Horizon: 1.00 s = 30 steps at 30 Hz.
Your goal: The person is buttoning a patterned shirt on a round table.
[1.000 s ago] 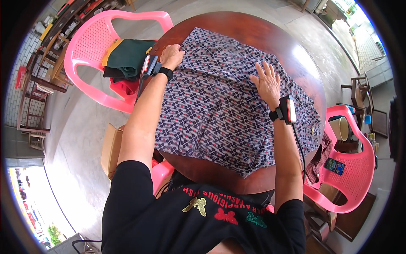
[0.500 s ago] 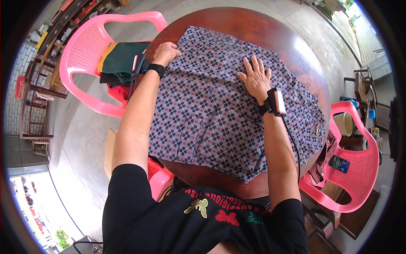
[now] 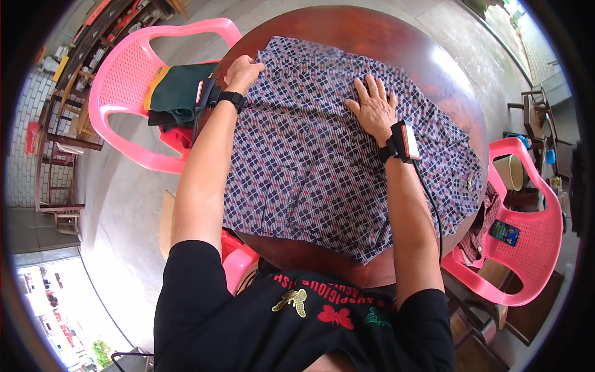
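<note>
- Left hand (image 3: 245,74): fingers curled in at the upper left edge of the patterned cloth (image 3: 310,167); whether fabric is pinched between them cannot be told. The placement appears suited to controlling that edge.
- Right hand (image 3: 374,115): palm down, fingers spread, on the cloth's upper right part. The flat contact probably steadies or smooths the fabric.
- Wrists: each bears a strapped device; a cable runs from the right one (image 3: 404,141).
- Cloth: navy and pale with small red marks, laid out over most of the worktop (image 3: 372,25), lightly creased, its lower point near the person's edge. Spreading it flat presumably leaves its edges within reach.
- Worktop: round, reddish-brown, glossy, with bright glare at the upper right.
- Left: a pink plastic chair (image 3: 127,71) carries folded garments (image 3: 183,90), green uppermost.
- Right: a second pink chair (image 3: 530,248) holds a dark flat item (image 3: 504,233) and a checked reddish fabric (image 3: 486,217).
- Room: grey floor (image 3: 130,217), pale brick wall (image 3: 28,124), daylight at openings.
</note>
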Tool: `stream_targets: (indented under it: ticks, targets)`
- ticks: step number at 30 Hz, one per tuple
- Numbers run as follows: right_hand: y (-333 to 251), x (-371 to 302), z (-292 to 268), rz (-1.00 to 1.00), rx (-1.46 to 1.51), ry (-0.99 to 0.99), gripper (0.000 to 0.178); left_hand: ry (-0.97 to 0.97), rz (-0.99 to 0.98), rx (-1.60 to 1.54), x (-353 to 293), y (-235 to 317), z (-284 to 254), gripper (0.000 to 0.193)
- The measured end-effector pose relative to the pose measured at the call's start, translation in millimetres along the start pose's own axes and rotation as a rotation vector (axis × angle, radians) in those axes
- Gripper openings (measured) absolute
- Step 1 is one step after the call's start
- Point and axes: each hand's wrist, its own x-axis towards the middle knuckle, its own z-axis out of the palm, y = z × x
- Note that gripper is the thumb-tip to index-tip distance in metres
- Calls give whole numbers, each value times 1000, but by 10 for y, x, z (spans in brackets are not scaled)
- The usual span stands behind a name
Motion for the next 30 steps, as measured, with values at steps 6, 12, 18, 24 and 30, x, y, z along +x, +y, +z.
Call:
stream_targets:
  ticks: [6, 12, 18, 24, 30]
  targets:
    - [17, -36, -186, -11, 172, 75, 63, 20, 194, -13, 84, -80, -73, 41]
    - [695, -459, -664, 186, 867, 518, 36, -314, 185, -297, 50, 273, -360, 31]
    - [1198, -887, -620, 388, 1069, 725, 37, -251, 345, -542, -471, 1288, -128, 32]
    - [1236, -890, -582, 342, 1271, 675, 29, -516, 289, -375, -783, 2000, 463, 44]
    - [1259, -897, -639, 355, 1244, 703, 26, -470, 289, -230, -1009, 2256, 1059, 47]
